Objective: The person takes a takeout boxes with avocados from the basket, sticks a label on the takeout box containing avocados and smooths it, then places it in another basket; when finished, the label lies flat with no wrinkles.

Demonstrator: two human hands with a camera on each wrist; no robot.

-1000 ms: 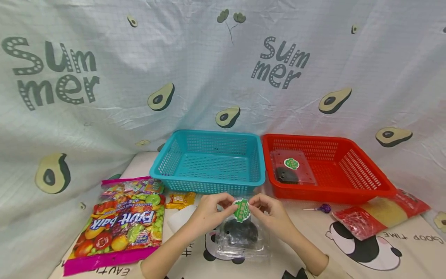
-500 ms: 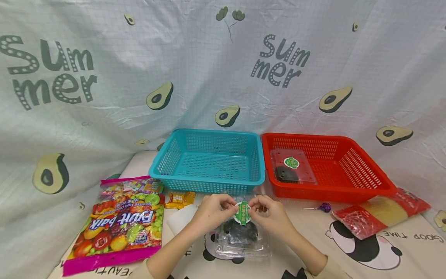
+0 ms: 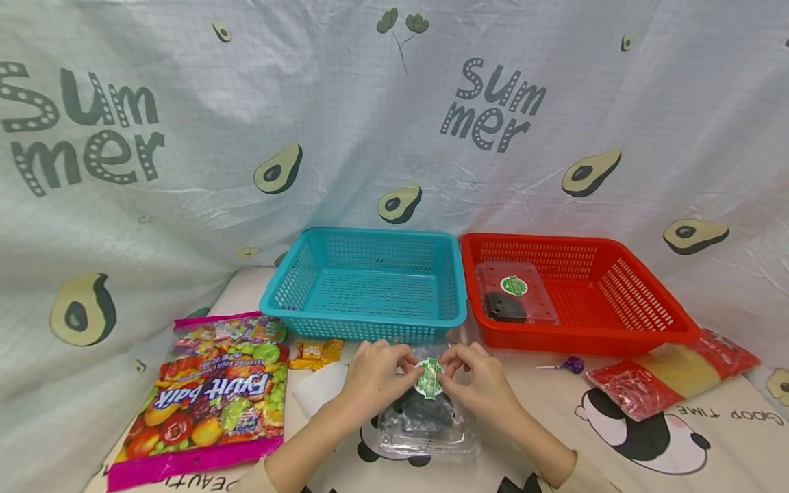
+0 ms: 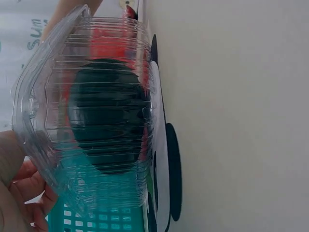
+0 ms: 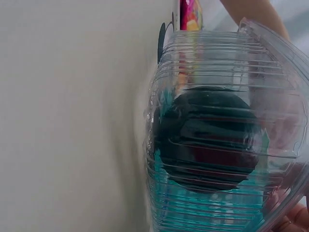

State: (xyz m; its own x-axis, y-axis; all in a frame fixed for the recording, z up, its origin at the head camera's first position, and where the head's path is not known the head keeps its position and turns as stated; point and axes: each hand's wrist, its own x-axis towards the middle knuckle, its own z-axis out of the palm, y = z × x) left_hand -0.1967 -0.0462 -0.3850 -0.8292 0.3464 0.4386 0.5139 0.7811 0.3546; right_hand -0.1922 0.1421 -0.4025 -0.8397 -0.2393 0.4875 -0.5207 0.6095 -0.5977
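Note:
A round green-and-white sticker (image 3: 429,378) is over the far part of a clear plastic clamshell box (image 3: 428,441). My left hand (image 3: 377,376) pinches the sticker's left edge between thumb and forefinger. At its right edge, my right hand (image 3: 483,383) pinches it the same way. A dark, smooth, rounded object (image 4: 108,116) sits inside the box, seen through its ribbed wall in both wrist views. In the left wrist view the left fingers (image 4: 31,188) are close by the box rim, and in the right wrist view the right fingers (image 5: 292,220) are low at the other end.
Behind the hands stand a blue basket (image 3: 370,329) and a red basket (image 3: 585,339), the red one holding a labelled clear box (image 3: 514,284). Fruit candy bags (image 3: 209,404), an orange packet (image 3: 317,352) and white paper (image 3: 320,387) lie left; a lollipop (image 3: 573,365) and red packet (image 3: 647,390) lie right.
The sticker has turned upright and shifted slightly down and right between the fingers. Both hands stay over the clamshell box. The head view has shifted a little.

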